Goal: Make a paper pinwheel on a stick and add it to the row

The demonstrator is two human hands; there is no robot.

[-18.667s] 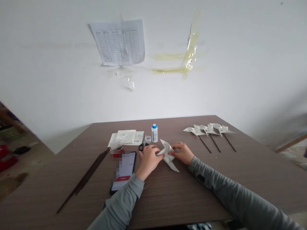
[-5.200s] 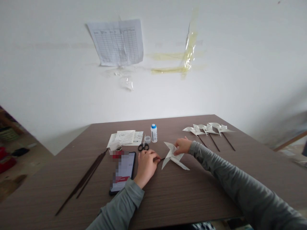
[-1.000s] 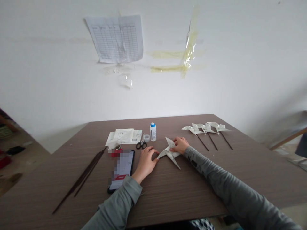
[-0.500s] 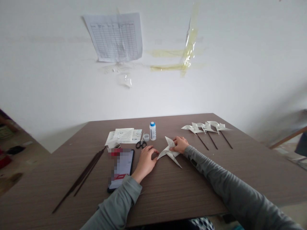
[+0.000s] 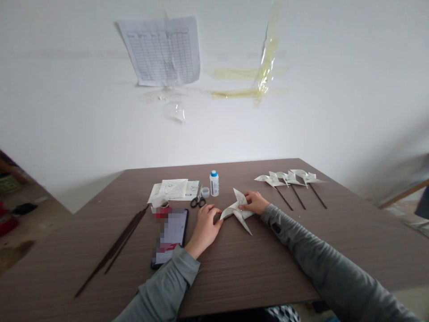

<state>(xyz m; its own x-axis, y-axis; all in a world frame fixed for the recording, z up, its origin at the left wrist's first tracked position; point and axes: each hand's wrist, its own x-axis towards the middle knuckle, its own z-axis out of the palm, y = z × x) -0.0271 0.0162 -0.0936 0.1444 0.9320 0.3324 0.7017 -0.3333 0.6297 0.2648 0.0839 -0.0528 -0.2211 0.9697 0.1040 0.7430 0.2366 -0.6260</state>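
A paper pinwheel (image 5: 238, 213) with pointed, printed blades is between my hands, just above or on the table. My right hand (image 5: 256, 203) is closed on it near its centre, thumb on the front and fingers behind. At the left blade tip, my left hand (image 5: 205, 228) is curled, thumb and fingertips close around the pinwheel's edge. A dark line behind that blade may be a stick; I cannot make it out well. A phone (image 5: 172, 239) lies beside my left wrist. Beyond that hand are black-handled scissors (image 5: 197, 202).
A blue-capped white bottle (image 5: 214, 184) stands by a small clear cup (image 5: 205, 192). Paper sheets (image 5: 174, 188) lie behind the phone. Dark thin sticks (image 5: 117, 241) are at left. Several finished-looking pinwheels on sticks (image 5: 290, 179) lie back right on the brown table (image 5: 268, 277).
The pinwheel has turned and tilted slightly, its upper blade rising a little. My left fingertips have moved in slightly at its left tip. My right hand stays near its centre.
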